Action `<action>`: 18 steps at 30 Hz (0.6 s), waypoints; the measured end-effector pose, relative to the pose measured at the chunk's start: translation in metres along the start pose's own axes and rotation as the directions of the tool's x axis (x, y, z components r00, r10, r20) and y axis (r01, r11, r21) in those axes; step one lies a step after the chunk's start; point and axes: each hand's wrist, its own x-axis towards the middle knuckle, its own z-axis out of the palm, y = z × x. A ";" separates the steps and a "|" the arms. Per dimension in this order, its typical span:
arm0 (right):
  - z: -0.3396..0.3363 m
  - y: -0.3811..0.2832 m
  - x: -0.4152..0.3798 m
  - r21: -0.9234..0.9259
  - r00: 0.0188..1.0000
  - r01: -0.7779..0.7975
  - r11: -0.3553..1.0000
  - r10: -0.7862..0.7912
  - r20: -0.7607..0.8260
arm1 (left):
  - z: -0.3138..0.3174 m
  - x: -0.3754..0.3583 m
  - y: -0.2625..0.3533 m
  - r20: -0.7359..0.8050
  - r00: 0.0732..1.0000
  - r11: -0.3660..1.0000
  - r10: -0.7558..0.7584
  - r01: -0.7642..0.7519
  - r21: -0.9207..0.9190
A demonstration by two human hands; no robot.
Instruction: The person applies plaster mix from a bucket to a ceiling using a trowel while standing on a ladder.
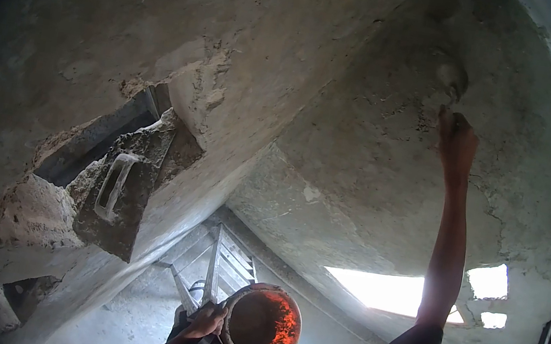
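My right hand (458,143) is raised on an outstretched arm, fingers closed round the handle of a small trowel (452,77). Its rounded blade lies close against the grey plastered wall (390,160). Down at my chest, my left hand (206,321) grips the side of a bucket (296,326). Orange shows on the bucket's inner wall, and grey mortar (253,320) coats the rest of the inside. To the left, a plastering float (122,186) with a mortar-caked handle rests at a broken opening in the other wall.
A ladder (215,262) stands below, behind the bucket. Rough broken masonry (38,209) edges the opening at left. A bright window opening (378,290) lies beyond my right arm, with smaller bright gaps (488,281) beside it. The two walls meet in a corner above.
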 end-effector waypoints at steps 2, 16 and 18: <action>0.001 0.003 0.001 0.066 1.000 0.004 0.998 -0.005 0.015 | 0.000 0.002 0.002 0.044 0.997 0.992 -0.059 0.063 -0.109; -0.043 0.047 0.050 0.118 0.931 -0.160 0.980 0.110 0.349 | 0.002 0.006 0.006 0.045 0.999 0.990 -0.023 0.029 -0.141; -0.064 0.049 0.056 0.094 0.918 -0.185 0.978 0.137 0.373 | 0.001 0.006 0.006 0.062 0.997 0.981 -0.035 0.046 -0.186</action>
